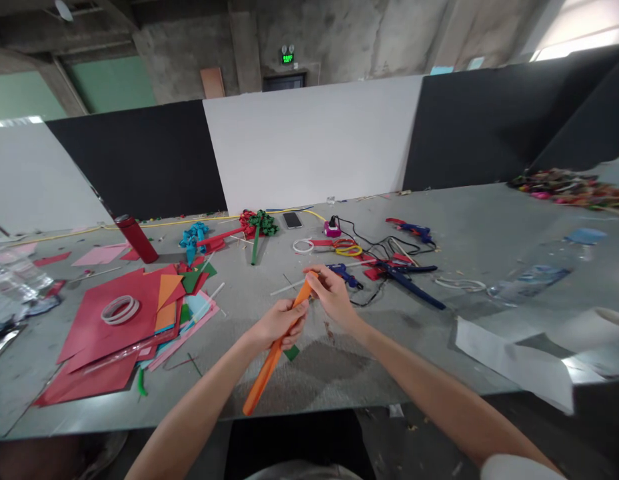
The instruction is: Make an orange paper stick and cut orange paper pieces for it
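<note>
A rolled orange paper tube point(265, 377) slants over the near middle of the table, its lower end toward me. My left hand point(285, 325) is wrapped round the tube's middle. At its upper end, my right hand point(333, 295) pinches the orange paper between thumb and fingers. A small green paper scrap point(292, 353) lies just below my left hand. Beyond my right hand rest a blue glue gun point(346, 275) and scissors with yellow and red handles point(350, 249).
Left are stacked coloured papers point(96, 293), tape rolls point(120, 310) and a red flask point(138, 240). Blue point(193, 237) and green point(264, 224) paper flowers lie farther back near a phone point(292, 220). Right are a dark blue long-handled tool point(414, 283), cables, a water bottle point(539, 270) and white paper point(514, 367).
</note>
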### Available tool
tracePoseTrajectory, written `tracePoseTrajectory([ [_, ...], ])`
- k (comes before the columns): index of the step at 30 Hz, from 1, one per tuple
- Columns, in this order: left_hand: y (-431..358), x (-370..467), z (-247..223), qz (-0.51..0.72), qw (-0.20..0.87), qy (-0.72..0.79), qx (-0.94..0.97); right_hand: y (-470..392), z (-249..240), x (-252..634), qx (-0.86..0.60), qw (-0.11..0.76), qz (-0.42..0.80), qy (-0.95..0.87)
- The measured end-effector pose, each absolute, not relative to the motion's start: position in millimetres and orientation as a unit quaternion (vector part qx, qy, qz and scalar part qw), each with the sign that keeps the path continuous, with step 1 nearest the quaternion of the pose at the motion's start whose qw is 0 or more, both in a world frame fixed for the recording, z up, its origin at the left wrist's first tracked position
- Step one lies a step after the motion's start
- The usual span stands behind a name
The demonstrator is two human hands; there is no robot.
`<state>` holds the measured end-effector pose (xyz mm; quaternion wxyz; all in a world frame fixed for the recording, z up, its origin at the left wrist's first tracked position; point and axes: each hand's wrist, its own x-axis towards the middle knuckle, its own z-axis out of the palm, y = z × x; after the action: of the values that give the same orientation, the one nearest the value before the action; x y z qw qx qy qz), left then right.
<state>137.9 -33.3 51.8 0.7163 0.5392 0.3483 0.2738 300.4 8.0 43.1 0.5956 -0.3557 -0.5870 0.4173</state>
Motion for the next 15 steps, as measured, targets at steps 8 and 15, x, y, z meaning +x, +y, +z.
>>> tracePoseTrajectory([
  [8, -32.2, 137.4, 46.2, 0.272, 0.757, 0.32, 0.501, 8.1, 39.1, 299.4, -0.369, 0.607, 0.396, -0.581],
  [15, -19.7, 138.8, 50.7, 0.306, 0.826, 0.285, 0.379, 13.6, 31.9, 298.2, -0.377, 0.607, 0.414, -0.564],
])
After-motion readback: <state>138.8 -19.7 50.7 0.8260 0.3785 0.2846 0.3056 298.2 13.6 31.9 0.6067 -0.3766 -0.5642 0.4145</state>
